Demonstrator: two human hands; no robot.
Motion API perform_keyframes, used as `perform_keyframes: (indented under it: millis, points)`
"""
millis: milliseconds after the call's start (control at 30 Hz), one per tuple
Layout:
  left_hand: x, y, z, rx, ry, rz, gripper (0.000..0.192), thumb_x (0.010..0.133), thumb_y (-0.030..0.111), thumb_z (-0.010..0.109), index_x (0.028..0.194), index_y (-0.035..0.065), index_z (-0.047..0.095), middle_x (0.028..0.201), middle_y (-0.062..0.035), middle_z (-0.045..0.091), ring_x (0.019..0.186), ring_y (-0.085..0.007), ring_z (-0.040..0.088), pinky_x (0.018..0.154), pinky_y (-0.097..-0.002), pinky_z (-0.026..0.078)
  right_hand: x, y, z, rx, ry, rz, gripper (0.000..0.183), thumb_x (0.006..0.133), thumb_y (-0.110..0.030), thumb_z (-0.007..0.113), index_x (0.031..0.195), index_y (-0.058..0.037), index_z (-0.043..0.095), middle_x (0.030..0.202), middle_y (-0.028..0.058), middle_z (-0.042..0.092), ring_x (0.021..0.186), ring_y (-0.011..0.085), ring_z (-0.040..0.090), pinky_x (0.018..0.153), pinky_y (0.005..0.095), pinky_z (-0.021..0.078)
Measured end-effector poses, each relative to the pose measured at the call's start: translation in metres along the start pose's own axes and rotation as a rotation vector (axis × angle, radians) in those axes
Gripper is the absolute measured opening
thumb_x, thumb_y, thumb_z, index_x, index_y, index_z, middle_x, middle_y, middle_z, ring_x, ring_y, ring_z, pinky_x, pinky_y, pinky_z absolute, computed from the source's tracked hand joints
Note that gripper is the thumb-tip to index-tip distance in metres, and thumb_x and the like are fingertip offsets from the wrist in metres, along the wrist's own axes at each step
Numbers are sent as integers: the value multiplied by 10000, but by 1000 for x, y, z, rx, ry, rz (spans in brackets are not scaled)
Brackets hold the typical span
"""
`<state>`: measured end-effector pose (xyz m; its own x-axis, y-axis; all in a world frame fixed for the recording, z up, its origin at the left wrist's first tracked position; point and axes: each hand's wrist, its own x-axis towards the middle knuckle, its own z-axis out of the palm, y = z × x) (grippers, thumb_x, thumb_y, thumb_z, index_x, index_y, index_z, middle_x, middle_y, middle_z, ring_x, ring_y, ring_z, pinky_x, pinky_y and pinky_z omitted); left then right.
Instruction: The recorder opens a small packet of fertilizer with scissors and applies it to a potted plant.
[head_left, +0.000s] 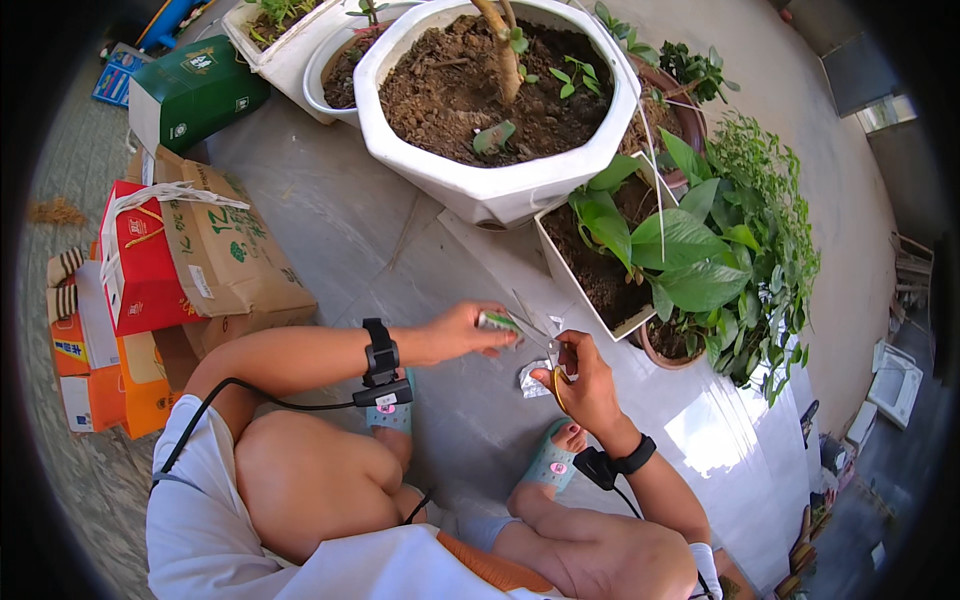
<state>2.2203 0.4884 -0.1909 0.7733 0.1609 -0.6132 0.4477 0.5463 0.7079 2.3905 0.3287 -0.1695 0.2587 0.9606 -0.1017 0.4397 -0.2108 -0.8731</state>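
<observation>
My left hand grips a small green and white packet between thumb and fingers. Scissors with a yellow-rimmed handle are in my right hand, their blades apart and pointing up and left beside the packet. Whether the blades touch the packet cannot be told. A crumpled piece of silver foil lies on the tiled floor just below and left of the scissors, partly hidden by my right hand. Another bit of foil shows behind the blades.
A large white octagonal planter with soil and a woody stem stands ahead. At its right are a rectangular planter and leafy plants. Cardboard boxes, a red gift bag and a green box are at the left.
</observation>
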Motion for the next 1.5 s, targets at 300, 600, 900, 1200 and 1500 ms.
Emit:
perform_keyframes:
  millis: [300, 600, 900, 1200, 1500]
  points:
    - [0, 12, 6, -98, 63, 77, 188, 873, 151, 595, 1016, 33, 558, 1002, -64, 631, 951, -132, 592, 804, -266, 495, -14, 13, 10, 50, -76, 56, 564, 734, -309, 736, 1074, 28, 439, 839, 162, 522, 724, 273, 529, 653, 359, 448]
    - [1, 6, 5, 135, -22, 213, 161, 859, 70, 590, 998, -5, 561, 921, -41, 613, 889, -88, 580, 782, -242, 484, -12, 17, 10, 39, -142, 62, 539, 750, -308, 716, 1093, 10, 448, 863, 181, 528, 731, 320, 546, 656, 377, 455]
    - [1, 3, 8, 228, -43, 233, 168, 856, 120, 603, 973, 1, 581, 878, -20, 612, 811, -81, 542, 701, -234, 452, -14, 17, 15, 29, -167, -34, 492, 773, -306, 691, 1080, 1, 459, 831, 191, 531, 711, 360, 549, 609, 406, 450]
    - [-3, -11, -1, 51, -104, -116, 199, 906, 199, 549, 1023, 41, 578, 1004, -57, 624, 943, -128, 581, 778, -287, 505, -26, 29, 26, 11, -230, 13, 445, 751, -321, 706, 983, -6, 495, 699, 183, 559, 612, 367, 553, 533, 401, 437]
    - [-6, -26, -16, 30, -182, -312, 204, 879, 202, 591, 1031, 66, 583, 1038, -42, 617, 987, -128, 563, 810, -304, 488, -38, 68, 31, -74, -218, -9, 354, 753, -183, 694, 986, -7, 493, 760, 199, 575, 693, 379, 580, 578, 417, 463]
